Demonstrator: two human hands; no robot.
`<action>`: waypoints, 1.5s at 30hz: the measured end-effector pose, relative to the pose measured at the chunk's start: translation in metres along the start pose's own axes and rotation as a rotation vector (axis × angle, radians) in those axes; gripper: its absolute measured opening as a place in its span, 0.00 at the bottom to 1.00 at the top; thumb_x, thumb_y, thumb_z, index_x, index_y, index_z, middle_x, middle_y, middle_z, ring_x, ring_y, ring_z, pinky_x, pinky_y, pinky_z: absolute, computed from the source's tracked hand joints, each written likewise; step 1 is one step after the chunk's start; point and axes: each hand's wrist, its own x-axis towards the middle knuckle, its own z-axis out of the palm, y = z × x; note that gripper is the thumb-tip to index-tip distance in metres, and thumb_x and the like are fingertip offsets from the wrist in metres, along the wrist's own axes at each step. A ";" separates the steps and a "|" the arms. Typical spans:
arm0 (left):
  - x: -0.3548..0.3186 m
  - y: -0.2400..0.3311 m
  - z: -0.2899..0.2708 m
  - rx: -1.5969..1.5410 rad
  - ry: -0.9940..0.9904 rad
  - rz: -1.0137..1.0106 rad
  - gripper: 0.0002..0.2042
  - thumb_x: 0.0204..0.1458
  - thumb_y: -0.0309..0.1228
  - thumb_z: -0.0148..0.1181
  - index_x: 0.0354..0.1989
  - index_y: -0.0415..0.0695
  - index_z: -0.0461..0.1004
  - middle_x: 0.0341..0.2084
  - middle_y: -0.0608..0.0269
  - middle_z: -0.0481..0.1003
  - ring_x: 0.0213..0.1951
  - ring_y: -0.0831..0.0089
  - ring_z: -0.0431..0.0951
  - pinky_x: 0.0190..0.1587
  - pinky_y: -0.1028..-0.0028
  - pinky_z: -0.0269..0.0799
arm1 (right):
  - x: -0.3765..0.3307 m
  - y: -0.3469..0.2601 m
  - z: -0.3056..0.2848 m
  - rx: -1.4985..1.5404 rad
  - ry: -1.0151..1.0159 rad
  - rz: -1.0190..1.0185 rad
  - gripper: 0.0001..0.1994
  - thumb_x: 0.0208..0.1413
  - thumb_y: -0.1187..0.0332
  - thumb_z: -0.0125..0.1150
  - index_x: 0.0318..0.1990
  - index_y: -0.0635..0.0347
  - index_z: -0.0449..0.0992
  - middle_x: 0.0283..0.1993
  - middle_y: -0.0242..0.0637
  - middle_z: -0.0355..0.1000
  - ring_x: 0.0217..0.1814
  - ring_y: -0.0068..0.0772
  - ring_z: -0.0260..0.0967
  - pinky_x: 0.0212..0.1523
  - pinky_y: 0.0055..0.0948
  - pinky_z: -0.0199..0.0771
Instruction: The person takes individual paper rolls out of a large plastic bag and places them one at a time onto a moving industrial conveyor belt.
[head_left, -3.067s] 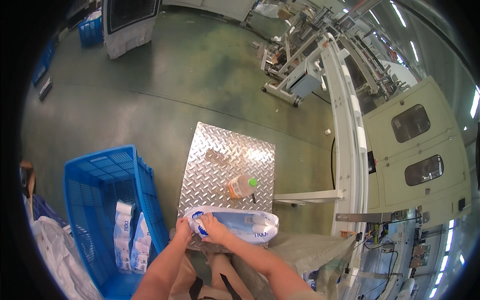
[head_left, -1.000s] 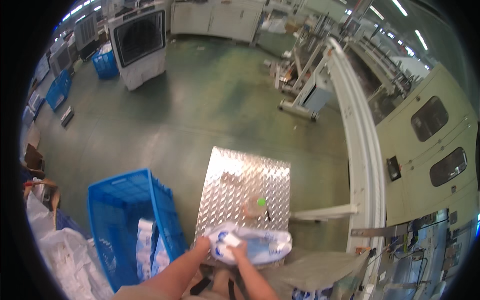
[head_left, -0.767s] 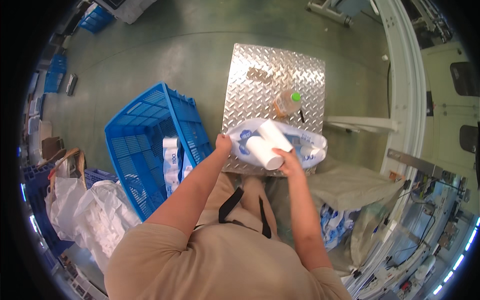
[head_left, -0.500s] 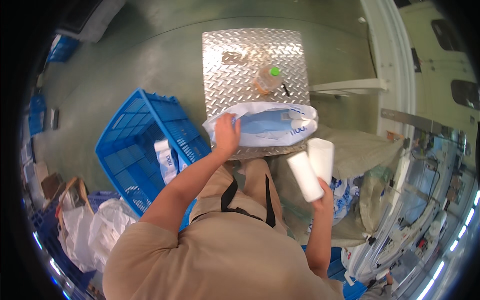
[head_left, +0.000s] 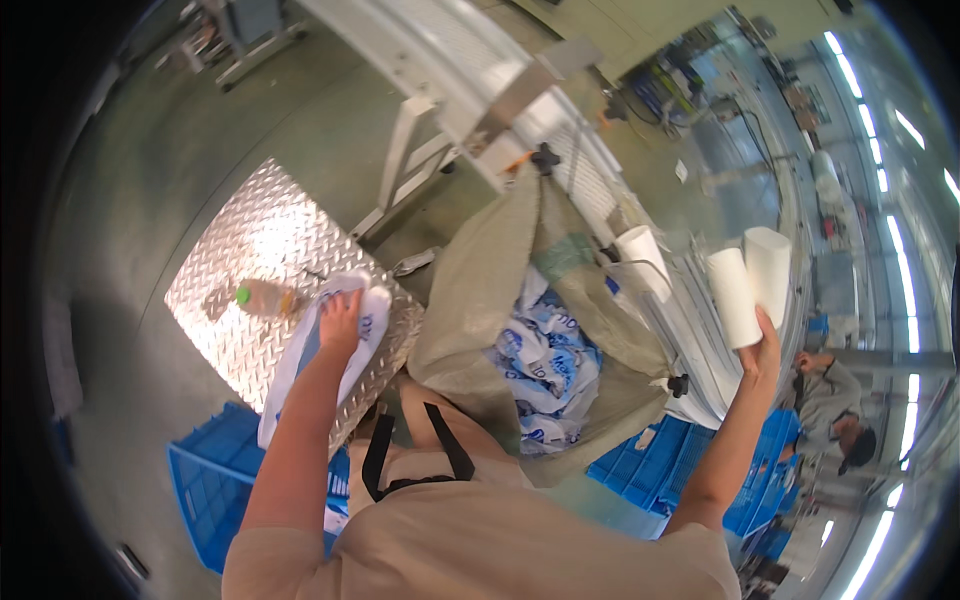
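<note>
Factory floor (head_left: pixel 150 230), sack (head_left: pixel 480 270) of packaging (head_left: pixel 550 370), handheld rolls (head_left: pixel 733 298)

The left forearm (head_left: pixel 308 420) lies across the white bag (head_left: pixel 372 315), so how much is inside the bag cannot be told. Together they hide a part of the tabletop (head_left: pixel 255 225), along its edge nearest to the person. The left hand (head_left: pixel 340 322) is blurred, and it is unclear whether it grips or only presses. Behind the two white rolls (head_left: pixel 733 297), most fingers of the right hand (head_left: pixel 762 345) are hidden. The left arm covers much of the blue crate (head_left: pixel 205 485). In the sack (head_left: pixel 460 290), the lower packages are out of sight. The co-worker (head_left: pixel 835 410) is too small for telling details.
</note>
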 end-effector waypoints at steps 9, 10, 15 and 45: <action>0.014 0.037 -0.061 -0.159 -0.176 -0.044 0.53 0.30 0.45 0.70 0.64 0.59 0.39 0.57 0.47 0.52 0.55 0.53 0.62 0.52 0.66 0.64 | 0.028 0.035 -0.046 -0.231 0.003 -0.068 0.37 0.34 0.77 0.66 0.57 0.61 0.58 0.53 0.37 0.63 0.56 0.34 0.59 0.58 0.31 0.57; 0.017 0.032 -0.052 -0.122 -0.131 -0.028 0.52 0.29 0.45 0.71 0.64 0.58 0.40 0.57 0.47 0.52 0.54 0.52 0.62 0.51 0.67 0.65 | 0.027 0.039 -0.044 -0.241 -0.013 -0.076 0.40 0.31 0.78 0.67 0.58 0.58 0.57 0.53 0.35 0.62 0.57 0.33 0.57 0.58 0.31 0.56; 0.027 0.043 -0.049 -0.055 -0.090 0.030 0.49 0.30 0.44 0.71 0.61 0.52 0.46 0.54 0.47 0.55 0.53 0.53 0.63 0.50 0.66 0.67 | 0.036 0.069 -0.069 -0.191 -0.047 -0.153 0.39 0.33 0.75 0.67 0.58 0.56 0.57 0.56 0.36 0.60 0.59 0.38 0.56 0.59 0.41 0.56; -0.057 -0.004 -0.185 -1.031 -0.059 -0.565 0.34 0.32 0.44 0.66 0.48 0.36 0.66 0.46 0.44 0.68 0.48 0.58 0.69 0.51 0.66 0.62 | -0.069 0.097 0.148 -0.366 -0.307 -0.026 0.14 0.58 0.70 0.49 0.50 0.66 0.67 0.40 0.41 0.72 0.42 0.28 0.70 0.45 0.26 0.69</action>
